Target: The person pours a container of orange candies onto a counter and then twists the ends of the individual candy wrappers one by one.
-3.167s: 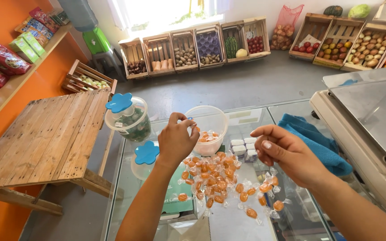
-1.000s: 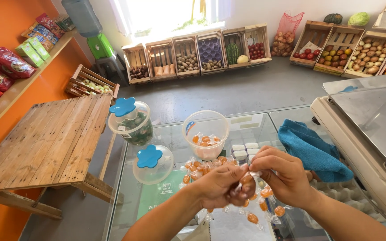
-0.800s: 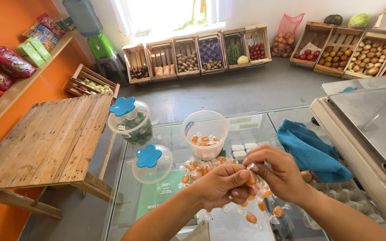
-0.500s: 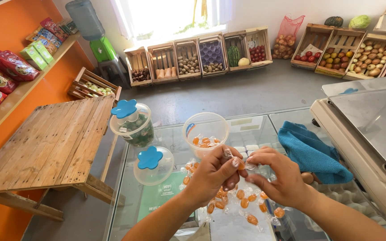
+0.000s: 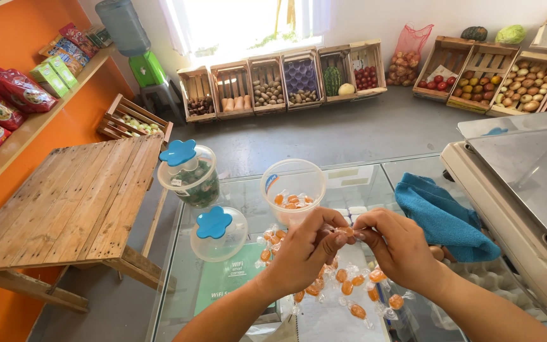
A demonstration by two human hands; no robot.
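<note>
Room: shop floor of grey concrete, orange wall on the left with a shelf [image 5: 30, 123] of red and green packets.
Crates: wooden crates [image 5: 286, 79] of produce line the far wall, more on the right [image 5: 508, 76].
Pallet table: bare wooden slats [image 5: 64, 202], left of the desk.
Desk: glass-topped counter [image 5: 242, 196] under both hands; a green card shows beneath the glass.
Scale: grey steel pan on a cream body [image 5: 527, 190], at the desk's right edge.
Cloth: blue towel [image 5: 444, 215], crumpled between the scale and the right hand.
Far jar: clear jar with a blue flower-shaped lid [image 5: 188, 174], holding dark green sweets, at the desk's far left corner.
Near jar: lower clear jar with the same blue lid [image 5: 218, 233], just left of the candy pile.
Open tub: clear lidless tub [image 5: 294, 187] with a few orange candies at the bottom, just beyond the hands.
Candy pile: orange candies in clear wrappers [image 5: 349, 288], loose on the desk below and between the hands.
Left hand: left hand [image 5: 302, 253] raised above the pile, its grip closed, fingertips pinching one end of the held candy.
Right hand: right hand [image 5: 400, 247] opposite, its grip likewise closed on the other end.
Held candy: one orange wrapped candy [image 5: 347, 232], pinched between both hands above the pile, near the open tub.
</note>
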